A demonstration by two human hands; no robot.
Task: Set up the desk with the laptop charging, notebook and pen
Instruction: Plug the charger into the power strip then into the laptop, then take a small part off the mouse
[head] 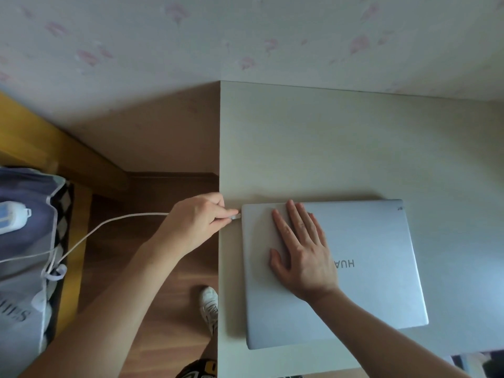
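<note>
A closed silver laptop (368,268) lies flat on the pale desk (313,148), lid up with its logo facing away from me. My right hand (300,249) rests flat on the lid's left half, fingers spread. My left hand (199,222) pinches the plug of a white charging cable (114,221) right at the laptop's left edge, near the far corner. The cable runs left off the desk toward the bed. No notebook or pen is in view.
The desk's left edge drops to a wooden floor (163,268), where a white shoe (209,306) stands. A bed with blue-grey bedding (24,241) and a white charger brick (13,218) on it sits at the left. A floral wall is behind the desk.
</note>
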